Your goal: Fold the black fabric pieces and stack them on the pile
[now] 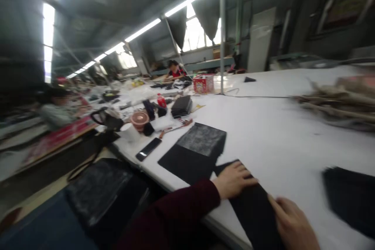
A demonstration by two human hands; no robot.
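A black fabric piece [252, 207] lies at the near edge of the white table, long and narrow in view. My left hand [236, 179] rests flat on its upper part, fingers stretched across it. At the fabric's right edge, my right hand [293, 222] has its fingers bent around the border and seems to grip it; its thumb is hidden. Just left of my left hand lies another dark piece [187, 162] with a greyish patch [203, 140] on it. A further black piece [348, 199] lies to the right, blurred.
A phone [149, 149], a white roll [129, 133], a pink fan [139, 120], a red bottle [161, 100] and a dark stack [181, 106] stand left. A pole [222, 47] rises beyond, beside a red box [203, 84]. Layered material [340, 103] lies right. Two people work farther off.
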